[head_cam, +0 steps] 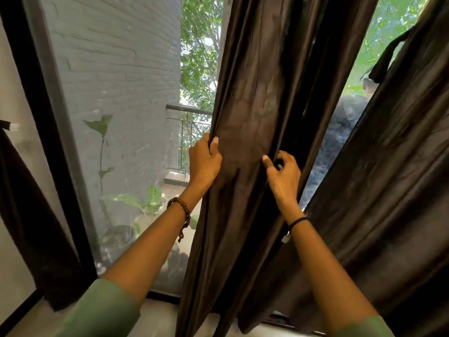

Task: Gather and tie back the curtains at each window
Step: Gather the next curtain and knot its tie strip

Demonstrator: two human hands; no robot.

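Note:
A dark brown curtain panel hangs in front of the window at the middle of the view. My left hand grips its left edge, thumb and fingers pinched on the fabric. My right hand holds a fold on the panel's right side, fingers curled into the cloth. A second dark brown panel hangs to the right, slanting toward the lower left. A dark fabric strip dangles from it near the top right.
A black window frame post stands at the left, with another dark curtain beside it. Through the glass are a grey brick wall, potted plants, a balcony railing and a person outside.

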